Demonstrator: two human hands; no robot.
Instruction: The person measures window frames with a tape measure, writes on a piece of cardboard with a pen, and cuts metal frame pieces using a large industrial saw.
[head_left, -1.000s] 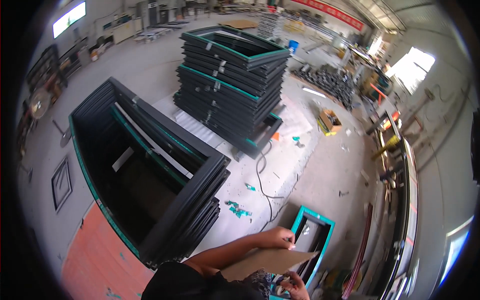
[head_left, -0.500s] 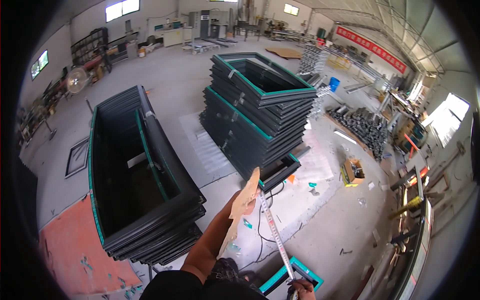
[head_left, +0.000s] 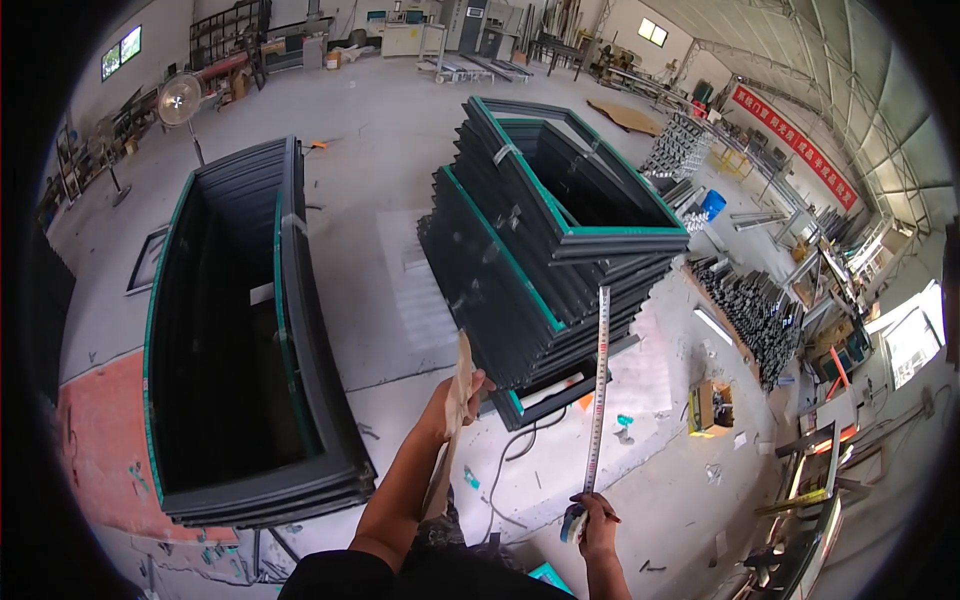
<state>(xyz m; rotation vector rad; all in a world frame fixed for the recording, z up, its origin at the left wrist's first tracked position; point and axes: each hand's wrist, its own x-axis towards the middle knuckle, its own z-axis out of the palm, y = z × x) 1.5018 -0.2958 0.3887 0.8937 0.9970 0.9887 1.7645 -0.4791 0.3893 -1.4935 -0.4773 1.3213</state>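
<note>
On L, dark frames (head_left: 335,350) stacked w/ green edging. Your L hand (head_left: 438,408) grips the torn brown cardboard (head_left: 460,393), upright, nr the mid frame stack (head_left: 495,290). Your R hand (head_left: 600,516) is closed round the tape measure (head_left: 598,410), printed blade pointing up. Bkgd R, red banner (head_left: 795,145) w/ white lettering.

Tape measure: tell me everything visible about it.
The tape measure is gripped in the right hand, which partly hides its case; what shows looks dark and bluish. Its long, narrow, whitish blade, probably metal, carries dark graduations and some red marks. The blade is extended and nearly straight, rising up the picture with a slight rightward lean. Its far end overlaps the stack of dark frames; whether it touches them is unclear.
</note>
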